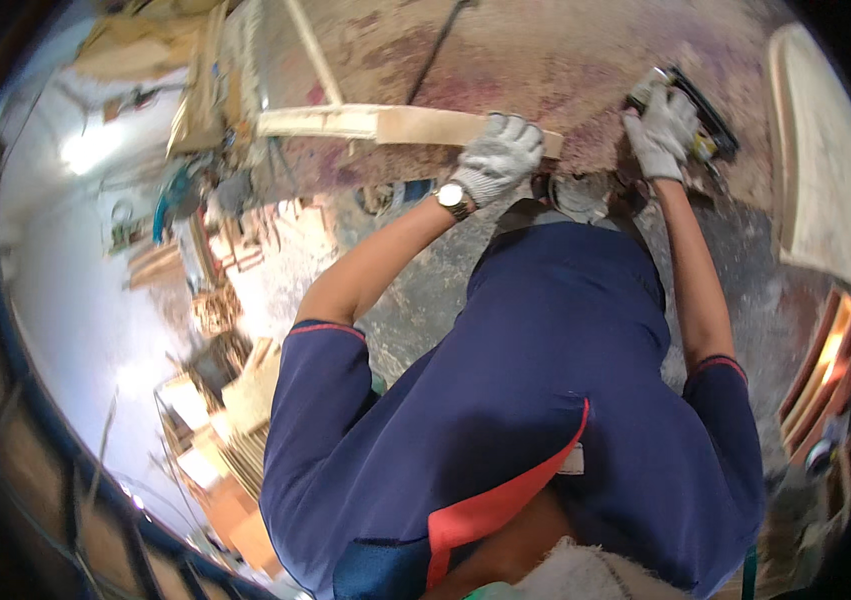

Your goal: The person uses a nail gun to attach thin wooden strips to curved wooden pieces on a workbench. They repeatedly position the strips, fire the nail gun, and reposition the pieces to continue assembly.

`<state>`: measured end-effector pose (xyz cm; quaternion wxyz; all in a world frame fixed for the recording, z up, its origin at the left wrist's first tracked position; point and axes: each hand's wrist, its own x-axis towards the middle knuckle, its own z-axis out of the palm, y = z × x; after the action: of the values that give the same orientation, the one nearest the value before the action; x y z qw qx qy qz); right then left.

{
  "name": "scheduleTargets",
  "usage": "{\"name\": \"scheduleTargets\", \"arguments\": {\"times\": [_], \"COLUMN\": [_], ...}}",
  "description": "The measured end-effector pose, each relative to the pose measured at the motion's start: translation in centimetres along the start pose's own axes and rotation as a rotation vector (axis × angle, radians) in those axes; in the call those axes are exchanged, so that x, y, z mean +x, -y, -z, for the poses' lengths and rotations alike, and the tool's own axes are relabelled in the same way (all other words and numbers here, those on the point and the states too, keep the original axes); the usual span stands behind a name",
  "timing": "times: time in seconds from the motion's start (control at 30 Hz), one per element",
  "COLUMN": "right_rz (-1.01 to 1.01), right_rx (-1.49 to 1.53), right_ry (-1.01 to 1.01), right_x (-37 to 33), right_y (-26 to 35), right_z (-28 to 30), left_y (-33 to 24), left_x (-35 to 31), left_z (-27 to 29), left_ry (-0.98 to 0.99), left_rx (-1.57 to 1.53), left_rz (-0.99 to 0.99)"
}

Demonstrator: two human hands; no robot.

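A curved pale wooden piece (425,126) lies along the near edge of the stained workbench (565,60). My left hand (501,158), in a whitish knit glove with a wristwatch below it, is closed over the right end of this piece. Farther right, my right hand (663,132), gloved the same way, is wrapped around a black and silver nail gun (710,118) at the bench edge. The glove covers part of the tool, so its grip is hidden. A thin wooden strip (313,52) runs away from the curved piece toward the far side.
A dark hose or rod (437,50) crosses the bench top. Large pale curved panels (825,160) stand at the right, with reddish-brown curved pieces (823,370) below them. Wood offcuts and stacked boards (245,400) fill the left floor, near a teal power tool (173,203).
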<state>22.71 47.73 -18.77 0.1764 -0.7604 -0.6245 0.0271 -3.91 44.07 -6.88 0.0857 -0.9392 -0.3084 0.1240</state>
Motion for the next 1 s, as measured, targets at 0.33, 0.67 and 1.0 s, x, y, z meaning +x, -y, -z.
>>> {"name": "scheduleTargets", "arguments": {"times": [0.33,0.67,1.0], "right_rz": [-0.216,-0.404,-0.683], "right_rx": [-0.063,1.054,1.541], "right_ry": [0.26,0.335,0.663], "right_x": [-0.2,-11.4,-13.9], "right_y": [-1.8,2.6,3.0], "right_z": [1.0,5.3,4.6], "left_y": [0.3,0.3,0.2], "left_x": [0.3,0.4,0.4], "left_z": [-0.2,-0.3,0.1], "left_ry": [-0.026,-0.052,-0.06], "left_rx": [0.078,0.048,0.053], "left_rz": [-0.063,-0.089,-0.099]}}
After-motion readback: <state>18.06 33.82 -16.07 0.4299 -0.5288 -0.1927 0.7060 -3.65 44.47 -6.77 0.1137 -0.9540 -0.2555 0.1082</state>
